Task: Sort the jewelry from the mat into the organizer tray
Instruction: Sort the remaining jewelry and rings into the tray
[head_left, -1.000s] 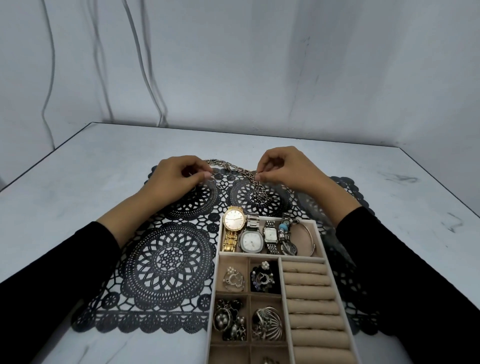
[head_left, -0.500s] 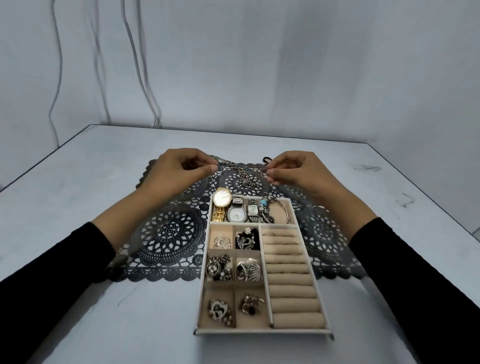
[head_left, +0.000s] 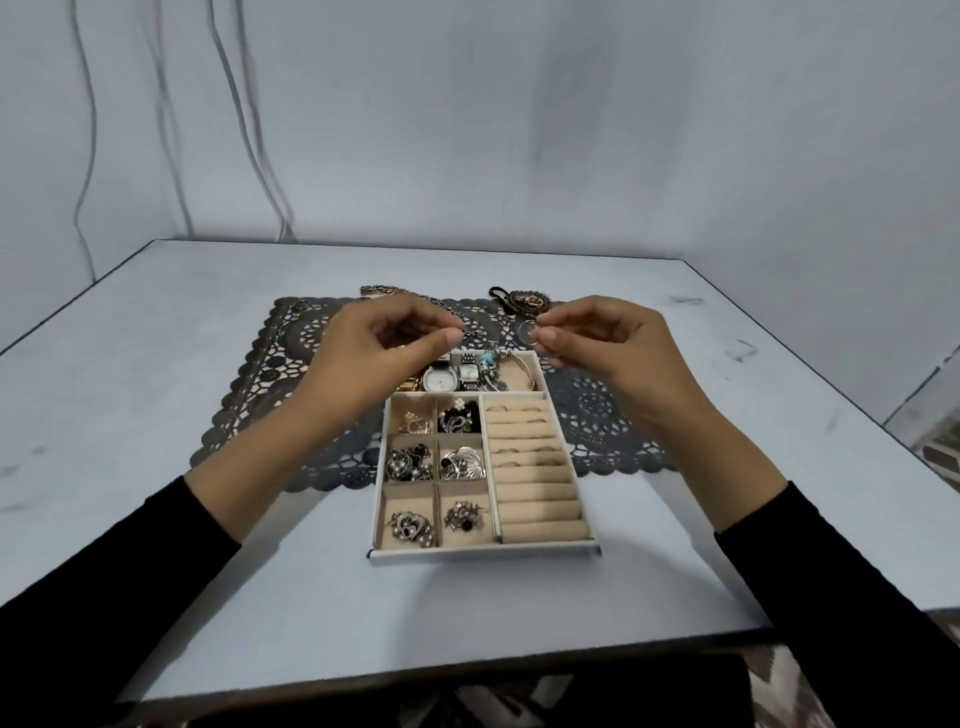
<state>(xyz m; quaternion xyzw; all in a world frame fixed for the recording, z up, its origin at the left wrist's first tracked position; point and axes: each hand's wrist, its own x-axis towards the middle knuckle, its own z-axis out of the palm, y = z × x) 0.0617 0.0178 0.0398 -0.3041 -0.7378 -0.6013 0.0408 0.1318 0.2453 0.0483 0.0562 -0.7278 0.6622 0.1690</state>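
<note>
The chain (head_left: 442, 307) is pinched between thumb and forefinger of my left hand (head_left: 379, 343), held above the far end of the organizer tray (head_left: 483, 552). My right hand (head_left: 602, 343) pinches a small ring (head_left: 529, 332) close by; I cannot tell whether ring and chain join. Watches (head_left: 439, 380) lie in the tray's far compartment. The tray's far part rests on the lace mat (head_left: 270, 395), on the worktop (head_left: 156, 364).

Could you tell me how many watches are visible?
3, in the far compartment of the tray: gold watch partly behind the left hand, round-faced watch, square-faced watch; the hand may hide more.
</note>
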